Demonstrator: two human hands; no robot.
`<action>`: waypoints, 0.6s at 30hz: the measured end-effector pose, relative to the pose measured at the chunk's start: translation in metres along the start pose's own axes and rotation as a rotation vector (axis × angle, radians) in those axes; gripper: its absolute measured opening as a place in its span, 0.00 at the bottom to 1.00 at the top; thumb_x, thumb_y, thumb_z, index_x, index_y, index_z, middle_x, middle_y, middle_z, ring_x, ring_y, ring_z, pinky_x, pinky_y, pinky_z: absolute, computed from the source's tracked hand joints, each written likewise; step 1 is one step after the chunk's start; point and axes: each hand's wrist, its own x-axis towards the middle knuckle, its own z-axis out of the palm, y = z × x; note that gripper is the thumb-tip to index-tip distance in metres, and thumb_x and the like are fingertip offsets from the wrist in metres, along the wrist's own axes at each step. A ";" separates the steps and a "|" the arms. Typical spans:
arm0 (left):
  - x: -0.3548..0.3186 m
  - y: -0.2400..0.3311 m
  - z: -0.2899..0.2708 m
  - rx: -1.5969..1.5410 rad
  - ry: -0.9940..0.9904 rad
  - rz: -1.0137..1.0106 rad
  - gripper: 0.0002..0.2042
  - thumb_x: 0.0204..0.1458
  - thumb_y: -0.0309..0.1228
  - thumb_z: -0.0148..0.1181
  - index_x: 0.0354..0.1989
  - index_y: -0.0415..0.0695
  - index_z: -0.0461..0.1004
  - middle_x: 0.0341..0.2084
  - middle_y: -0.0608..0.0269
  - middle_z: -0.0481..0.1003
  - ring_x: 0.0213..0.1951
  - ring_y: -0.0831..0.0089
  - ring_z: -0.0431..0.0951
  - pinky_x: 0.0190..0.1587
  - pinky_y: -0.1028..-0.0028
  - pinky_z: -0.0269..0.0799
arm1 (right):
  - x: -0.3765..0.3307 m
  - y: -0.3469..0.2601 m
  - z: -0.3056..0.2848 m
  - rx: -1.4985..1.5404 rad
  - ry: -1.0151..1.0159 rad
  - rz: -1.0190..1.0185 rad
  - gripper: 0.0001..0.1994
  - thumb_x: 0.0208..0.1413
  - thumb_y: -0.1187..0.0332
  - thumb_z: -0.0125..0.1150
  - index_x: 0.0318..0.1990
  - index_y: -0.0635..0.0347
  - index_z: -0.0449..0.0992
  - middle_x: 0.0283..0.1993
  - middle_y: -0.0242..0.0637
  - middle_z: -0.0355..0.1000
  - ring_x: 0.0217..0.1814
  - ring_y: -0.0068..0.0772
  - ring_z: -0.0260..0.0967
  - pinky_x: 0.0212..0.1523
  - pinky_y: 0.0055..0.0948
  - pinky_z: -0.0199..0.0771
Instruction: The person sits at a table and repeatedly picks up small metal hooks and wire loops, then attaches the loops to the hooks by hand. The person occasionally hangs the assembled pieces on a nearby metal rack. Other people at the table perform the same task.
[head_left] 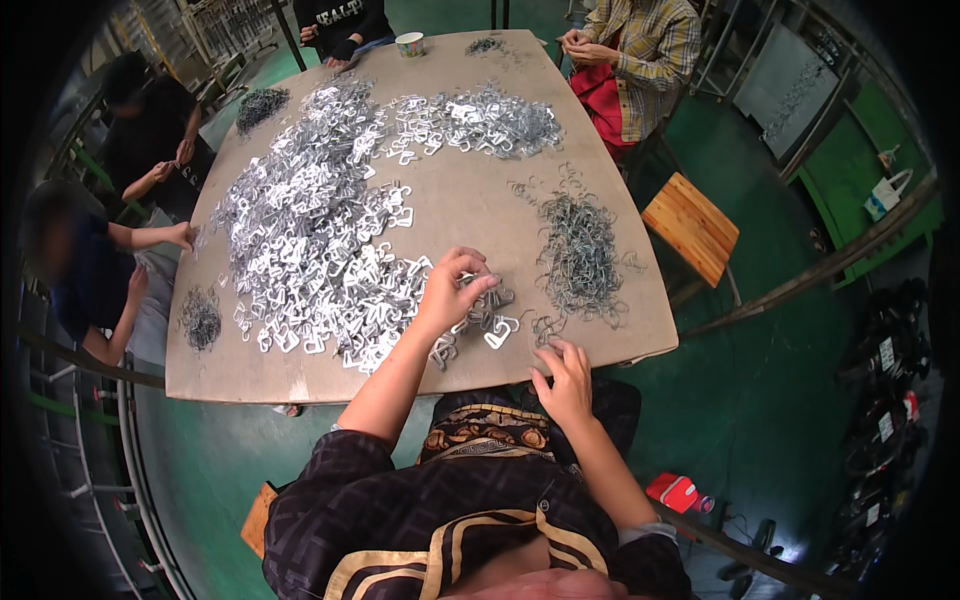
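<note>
A big heap of shiny silver metal clips [310, 230] covers the left half of the brown table [470, 200]. My left hand [450, 290] reaches to the heap's near right edge, fingers curled down around a few clips [490, 300]. My right hand [563, 380] lies near the table's front edge with its fingers spread, the fingertips touching a small bent wire piece [545, 328]. A pile of thin grey wire springs [580, 255] sits just beyond the right hand.
Other people work around the table: two on the left [150, 150], one at the far end [340, 25], one in a plaid shirt [640, 50] at the far right. A paper cup [410, 43] stands at the far edge. A wooden stool [692, 225] is on the right, and the floor is green.
</note>
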 end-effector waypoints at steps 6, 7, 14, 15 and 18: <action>0.002 -0.016 0.000 0.527 0.006 -0.173 0.15 0.43 0.31 0.71 0.40 0.41 0.80 0.42 0.55 0.74 0.41 0.58 0.74 0.44 0.64 0.70 | 0.002 0.000 -0.002 0.025 0.018 0.030 0.16 0.44 0.70 0.69 0.43 0.56 0.79 0.50 0.39 0.69 0.49 0.44 0.66 0.52 0.42 0.66; -0.002 -0.018 0.004 0.693 0.006 -0.103 0.16 0.42 0.31 0.72 0.41 0.42 0.80 0.42 0.55 0.74 0.43 0.57 0.74 0.45 0.64 0.70 | 0.001 0.002 -0.002 0.024 0.024 0.036 0.15 0.44 0.70 0.69 0.43 0.56 0.79 0.50 0.39 0.70 0.49 0.44 0.66 0.52 0.42 0.66; -0.014 -0.031 0.014 0.302 -0.145 -0.205 0.11 0.42 0.24 0.71 0.34 0.40 0.76 0.34 0.56 0.75 0.34 0.66 0.76 0.38 0.69 0.72 | 0.000 0.007 -0.009 0.027 0.058 0.084 0.14 0.45 0.70 0.68 0.42 0.55 0.80 0.49 0.39 0.70 0.50 0.44 0.66 0.53 0.41 0.66; -0.012 -0.030 0.013 0.218 -0.159 -0.254 0.10 0.43 0.23 0.70 0.34 0.40 0.76 0.30 0.57 0.76 0.30 0.69 0.76 0.35 0.71 0.72 | -0.001 0.009 -0.010 0.025 0.063 0.093 0.14 0.45 0.70 0.68 0.42 0.55 0.80 0.49 0.39 0.70 0.50 0.44 0.66 0.53 0.41 0.66; -0.002 -0.018 0.007 0.120 -0.090 -0.223 0.08 0.45 0.21 0.67 0.32 0.38 0.75 0.21 0.57 0.76 0.23 0.68 0.75 0.30 0.71 0.71 | -0.003 0.017 -0.011 0.019 0.091 0.114 0.14 0.45 0.70 0.68 0.42 0.56 0.80 0.48 0.39 0.70 0.50 0.44 0.66 0.53 0.41 0.66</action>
